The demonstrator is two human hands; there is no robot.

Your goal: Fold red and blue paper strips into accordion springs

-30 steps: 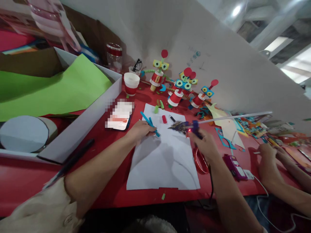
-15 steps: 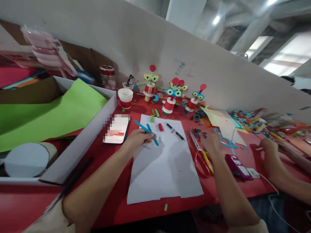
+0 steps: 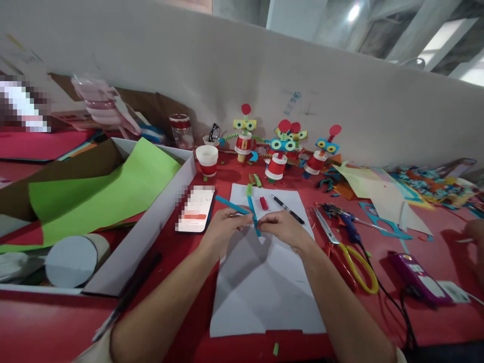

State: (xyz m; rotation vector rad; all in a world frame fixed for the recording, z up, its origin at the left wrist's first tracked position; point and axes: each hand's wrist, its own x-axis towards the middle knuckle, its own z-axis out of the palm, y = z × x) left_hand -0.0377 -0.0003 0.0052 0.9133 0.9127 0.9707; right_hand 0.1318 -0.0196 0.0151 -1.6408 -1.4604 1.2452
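My left hand (image 3: 222, 228) is closed in a pinch on two blue paper strips (image 3: 231, 205), which meet at an angle over white paper (image 3: 260, 287). My right hand (image 3: 282, 227) is closed too, its fingertips pinching the strips near where they cross. The fingers partly cover the joint. Just beyond lie a folded red paper piece (image 3: 263, 203), folded green paper pieces (image 3: 257, 180) and a black pen (image 3: 288, 209). Scissors (image 3: 355, 262) with red and yellow handles lie right of the paper, near a blue glue gun (image 3: 350, 228).
Paper-cup robot figures (image 3: 277, 164) stand along the back wall, with stacked paper cups (image 3: 207, 160) to their left. A phone (image 3: 195, 207) lies beside a box (image 3: 151, 252) of green paper. At right are a purple device (image 3: 419, 277), paper scraps (image 3: 381, 194) and another person's hand (image 3: 474, 234).
My right hand has moved left from beside the scissors to the blue strips, revealing the glue gun. My left hand still holds the strips. The view has turned.
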